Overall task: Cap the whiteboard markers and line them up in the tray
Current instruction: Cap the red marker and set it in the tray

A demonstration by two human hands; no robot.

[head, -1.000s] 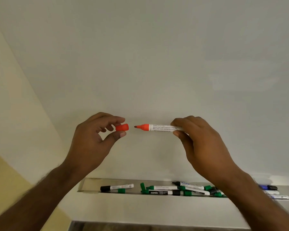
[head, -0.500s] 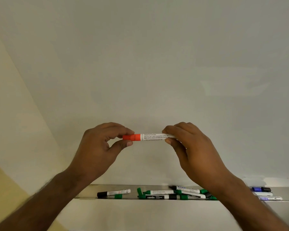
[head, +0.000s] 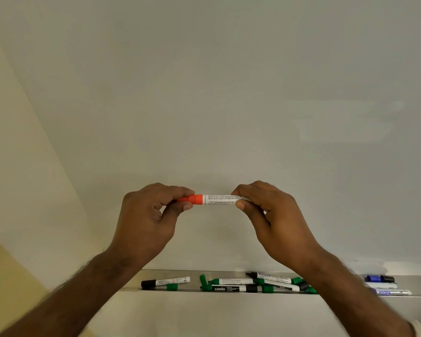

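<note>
Orange-capped marker [head: 214,200], one, is pinched level: cap end by left hand [head: 151,220], barrel by right hand [head: 272,215]; several markers lie in tray [head: 404,283].

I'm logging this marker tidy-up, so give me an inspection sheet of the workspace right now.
Surface: metal tray below the whiteboard.
Job's things: red marker held level in front of the board, its red cap on the tip end; whether fully seated cannot be told.
Clutter: markers in the tray unaligned: black-capped marker alone at left, loose green cap beside it, crossed green and black markers in the middle, blue markers at right.
Hands: left hand pinches the cap; right hand pinches the barrel.
Cables: nothing seen.
Surroundings: cream wall at left.
</note>
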